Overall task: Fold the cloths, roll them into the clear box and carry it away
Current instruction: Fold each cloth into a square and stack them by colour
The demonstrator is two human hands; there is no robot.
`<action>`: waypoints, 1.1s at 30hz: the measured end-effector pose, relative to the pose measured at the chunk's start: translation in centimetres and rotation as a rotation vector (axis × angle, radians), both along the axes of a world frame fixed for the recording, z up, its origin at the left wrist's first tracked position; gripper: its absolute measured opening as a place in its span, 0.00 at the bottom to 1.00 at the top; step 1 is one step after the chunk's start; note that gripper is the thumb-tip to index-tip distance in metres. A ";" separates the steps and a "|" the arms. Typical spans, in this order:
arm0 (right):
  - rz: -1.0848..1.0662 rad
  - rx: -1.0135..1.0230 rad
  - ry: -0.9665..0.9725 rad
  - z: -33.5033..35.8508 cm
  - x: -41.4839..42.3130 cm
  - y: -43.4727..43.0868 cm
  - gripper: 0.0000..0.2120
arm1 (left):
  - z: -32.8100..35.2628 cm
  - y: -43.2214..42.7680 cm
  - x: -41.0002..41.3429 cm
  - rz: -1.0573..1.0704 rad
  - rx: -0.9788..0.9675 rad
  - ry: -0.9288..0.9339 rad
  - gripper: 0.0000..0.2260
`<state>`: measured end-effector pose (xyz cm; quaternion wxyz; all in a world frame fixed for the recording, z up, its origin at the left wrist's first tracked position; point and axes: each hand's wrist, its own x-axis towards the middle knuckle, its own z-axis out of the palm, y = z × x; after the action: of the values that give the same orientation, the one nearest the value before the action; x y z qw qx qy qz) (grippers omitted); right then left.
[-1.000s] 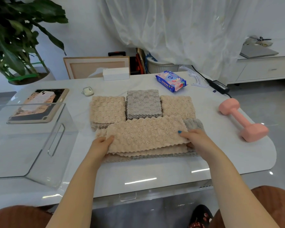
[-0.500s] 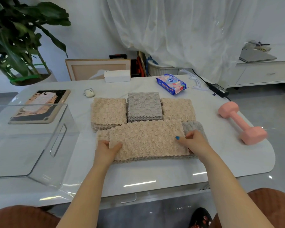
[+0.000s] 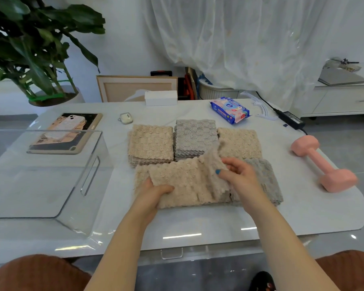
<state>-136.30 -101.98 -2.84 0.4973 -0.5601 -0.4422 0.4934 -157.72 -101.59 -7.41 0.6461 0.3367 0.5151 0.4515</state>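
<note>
cloths (image 3: 189, 181) on white table (image 3: 198, 223) (curtain (image 3: 240, 38) behind)

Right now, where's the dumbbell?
Head view: the dumbbell lies on the table's right end, just right of the grey cloth, with the power adapter farther back.

Beige cloth (image 3: 187, 181) half-folded atop grey cloth (image 3: 263, 179), clear box (image 3: 88, 179) left
</note>
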 end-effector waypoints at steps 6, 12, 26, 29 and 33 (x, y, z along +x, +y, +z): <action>0.286 0.128 -0.136 0.3 -6.2 -0.8 0.15 | 0.6 -1.3 0.3 -0.121 0.075 -0.193 0.37; 0.316 0.231 -0.147 -0.6 -9.0 -2.5 0.15 | 1.2 -3.0 -0.6 -0.061 0.008 -0.547 0.16; 0.442 0.120 0.238 -2.6 -10.5 -3.5 0.14 | 0.9 -3.6 -0.5 -0.004 -0.228 -0.487 0.27; 0.248 0.069 0.502 -3.1 -10.1 -3.1 0.13 | 0.4 -4.1 -0.7 0.005 -0.197 -0.497 0.26; -0.125 0.025 0.366 -4.2 -8.3 -2.8 0.13 | -0.3 -3.9 -0.5 0.119 -0.234 -0.460 0.19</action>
<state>-144.58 -104.82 -7.05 0.6059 -0.4811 -0.3148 0.5498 -158.20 -105.46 -7.76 0.7531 0.1176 0.4222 0.4907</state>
